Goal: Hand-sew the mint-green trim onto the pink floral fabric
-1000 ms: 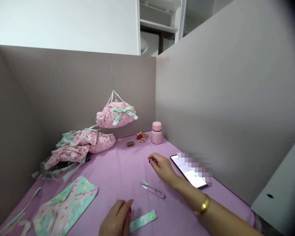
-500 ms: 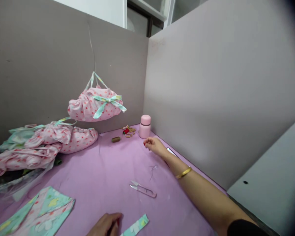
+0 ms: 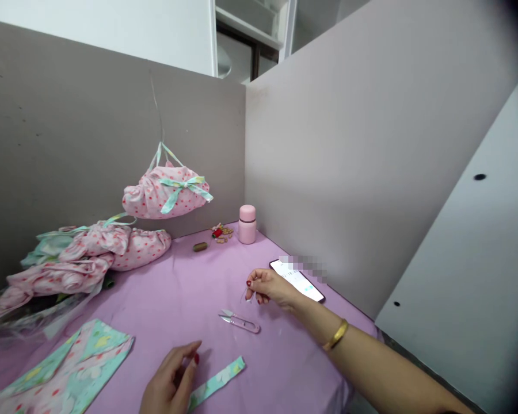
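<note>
Over the purple cloth, my right hand point(image 3: 267, 288) is closed in a pinch, and thin thread point(image 3: 242, 295) hangs from its fingertips. Pink-handled thread snips point(image 3: 240, 322) lie just below that hand, blades apart and pointing left. My left hand point(image 3: 172, 374) rests low in the view, its thumb and forefinger apart with nothing between them. Beside it is a narrow mint-green fabric strip point(image 3: 222, 376), its near end partly hidden by the hand. A folded mint and pink fabric piece point(image 3: 88, 359) lies farther left.
A lit phone point(image 3: 300, 282) lies by the right partition. At the back are a pink flask point(image 3: 247, 225), a red thread spool point(image 3: 217, 234) and an olive one point(image 3: 200, 246). Pink dotted bundles pile up left point(image 3: 142, 250); another bundle point(image 3: 172, 195) hangs from a cord.
My right hand has moved nearer, and the thread that lay on the cloth is now in its fingers. More of the phone shows. My left hand has come farther into view.
</note>
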The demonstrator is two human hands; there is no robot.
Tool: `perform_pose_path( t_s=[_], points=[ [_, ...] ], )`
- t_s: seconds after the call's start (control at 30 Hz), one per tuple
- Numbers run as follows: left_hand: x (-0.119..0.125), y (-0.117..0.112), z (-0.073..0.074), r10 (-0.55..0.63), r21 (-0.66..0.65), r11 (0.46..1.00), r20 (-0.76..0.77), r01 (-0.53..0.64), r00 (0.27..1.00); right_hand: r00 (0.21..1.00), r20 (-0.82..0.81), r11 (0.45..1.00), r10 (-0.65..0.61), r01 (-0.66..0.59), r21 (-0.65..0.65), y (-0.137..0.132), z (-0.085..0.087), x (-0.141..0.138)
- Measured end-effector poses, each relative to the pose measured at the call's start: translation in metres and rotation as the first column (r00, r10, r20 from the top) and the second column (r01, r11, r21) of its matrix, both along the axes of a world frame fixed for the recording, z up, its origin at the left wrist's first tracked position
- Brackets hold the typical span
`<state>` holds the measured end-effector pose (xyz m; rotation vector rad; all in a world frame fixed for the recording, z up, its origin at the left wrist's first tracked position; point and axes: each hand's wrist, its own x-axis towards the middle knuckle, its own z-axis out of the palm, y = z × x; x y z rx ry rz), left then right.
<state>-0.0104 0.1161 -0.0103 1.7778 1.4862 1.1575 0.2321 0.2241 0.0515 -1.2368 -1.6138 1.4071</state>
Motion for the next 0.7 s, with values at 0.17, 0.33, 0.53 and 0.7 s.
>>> perform_pose_path(
  t_s=[0.17,0.33,0.53,0.7],
  points=[
    [0.053,0.006,0.029,-0.119,-0.183,0.966,0.308,0.182,0.944,0.983,-0.166,0.993,0.077,-0.09,-0.074,-0.036,0.006,-0.023],
    [0.062,0.013,0.036,-0.061,-0.237,0.962,0.308,0.139,0.949,0.969,-0.22,0.993,-0.111,0.099,-0.064,-0.037,0.0,-0.027],
    [-0.006,0.018,0.039,0.128,-0.19,0.977,0.187,-0.092,0.974,0.931,-0.086,0.935,-0.354,0.351,-0.051,0.004,-0.024,-0.013],
    [-0.036,0.013,0.055,0.197,-0.139,0.97,-0.024,-0.199,0.98,0.949,0.136,0.958,-0.286,0.28,0.058,0.029,-0.033,-0.024]
  ],
)
